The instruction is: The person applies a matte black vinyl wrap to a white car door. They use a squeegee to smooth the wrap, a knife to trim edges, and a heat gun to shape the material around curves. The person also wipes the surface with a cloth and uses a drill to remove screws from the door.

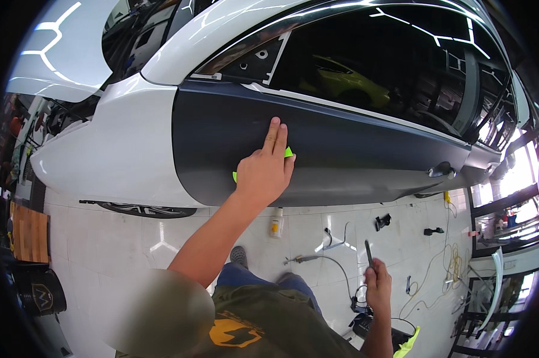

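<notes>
My left hand lies on the matte dark grey door of a white car, its index and middle fingers stretched out against the surface. Bright green edges of a flat piece peek out on both sides of this hand, by the thumb and by the palm's left edge. The rest of that piece is hidden, so its kind is unclear. Down to the right, away from the car, my right hand grips a slim dark knife-like tool pointing upward.
A white bottle stands on the tiled floor below the door. Tools, a hose and a loose yellow cord lie to the right. Bright green material shows at lower right. Far left are a wooden piece and a black bucket.
</notes>
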